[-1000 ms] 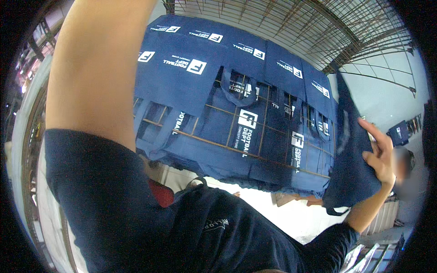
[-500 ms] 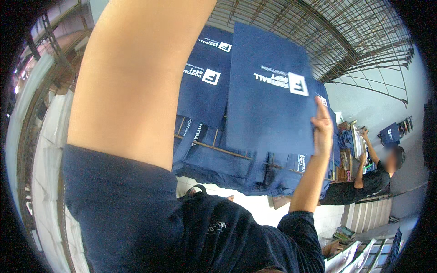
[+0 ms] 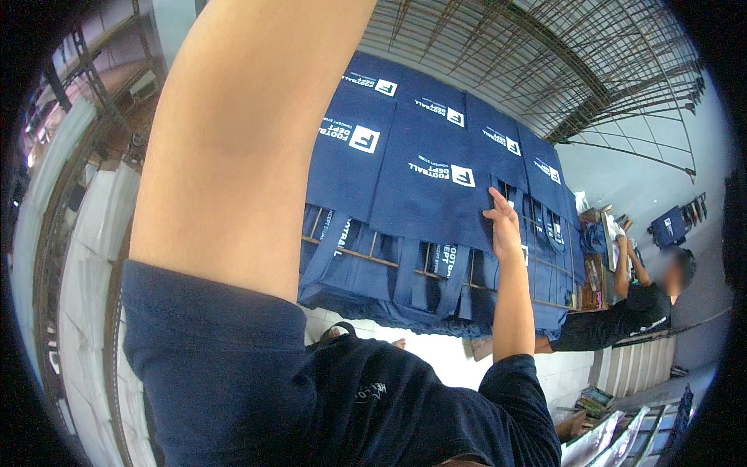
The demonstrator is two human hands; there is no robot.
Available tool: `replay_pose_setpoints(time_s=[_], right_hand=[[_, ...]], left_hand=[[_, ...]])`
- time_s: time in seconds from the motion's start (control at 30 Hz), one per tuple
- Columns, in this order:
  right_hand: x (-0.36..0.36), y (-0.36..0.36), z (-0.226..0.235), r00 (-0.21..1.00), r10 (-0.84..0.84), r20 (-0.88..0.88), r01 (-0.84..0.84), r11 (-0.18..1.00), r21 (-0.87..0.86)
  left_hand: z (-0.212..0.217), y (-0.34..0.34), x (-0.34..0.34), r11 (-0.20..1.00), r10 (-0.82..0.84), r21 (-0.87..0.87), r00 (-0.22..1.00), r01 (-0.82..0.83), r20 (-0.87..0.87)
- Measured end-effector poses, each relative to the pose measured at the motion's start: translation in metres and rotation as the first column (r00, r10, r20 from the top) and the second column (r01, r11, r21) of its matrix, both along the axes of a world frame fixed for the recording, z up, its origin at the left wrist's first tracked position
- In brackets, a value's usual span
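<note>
My right hand (image 3: 506,226) is at the right edge of a flat navy fabric bag piece (image 3: 428,206) with a white square logo and lettering. Its fingers are stretched out and apart, the tips against or just over the cloth edge; exact contact is hard to tell. The piece lies on a wire rack, beside other navy printed pieces (image 3: 338,175) laid out in rows. My left arm (image 3: 241,140) reaches up past the top of the picture, so the left hand is out of sight. Navy straps (image 3: 454,289) and more printed cloth show between the rack's wires below.
Wire racks (image 3: 537,54) rise overhead beyond the laid-out pieces. To the right, a person in dark clothes (image 3: 642,307) works at cluttered shelves (image 3: 595,272). Stacked white material (image 3: 89,257) stands along the left, and pale floor tiles (image 3: 436,342) show below the rack.
The navy piece, raised and blurred before, now lies flat on the rack, lower and further left. My right hand has moved left and down with it. The co-worker's arms have shifted.
</note>
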State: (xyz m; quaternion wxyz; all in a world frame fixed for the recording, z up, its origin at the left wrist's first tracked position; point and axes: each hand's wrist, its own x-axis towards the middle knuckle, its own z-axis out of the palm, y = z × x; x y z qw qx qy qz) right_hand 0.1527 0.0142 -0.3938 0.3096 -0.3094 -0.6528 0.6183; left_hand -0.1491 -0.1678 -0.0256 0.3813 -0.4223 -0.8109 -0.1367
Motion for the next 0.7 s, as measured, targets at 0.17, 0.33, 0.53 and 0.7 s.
replay_pose_setpoints(time_s=[0.17, 0.33, 0.53, 0.7], right_hand=[[-0.004, 0.01, -0.005, 1.0, 0.016, -0.006, -0.016, 0.999, -0.028], [-0.009, 0.004, 0.0, 0.998, 0.002, 0.06, -0.002, 1.0, 0.0], [-0.01, 0.0, -0.002, 0.997, 0.012, 0.076, -0.013, 1.0, 0.003], [-0.007, -0.011, 0.0, 0.995, 0.007, 0.101, -0.008, 1.0, 0.008]], left_hand=[[-0.001, 0.0, 0.0, 1.0, 0.011, -0.005, 1.0, -0.011, 0.013], [-0.002, 0.003, -0.003, 0.999, 0.03, 0.016, 0.999, -0.03, -0.01], [-0.003, 0.001, 0.003, 0.999, 0.04, -0.006, 0.999, -0.04, 0.007], [-0.005, 0.006, 0.001, 1.0, 0.029, 0.007, 1.0, -0.029, -0.009]])
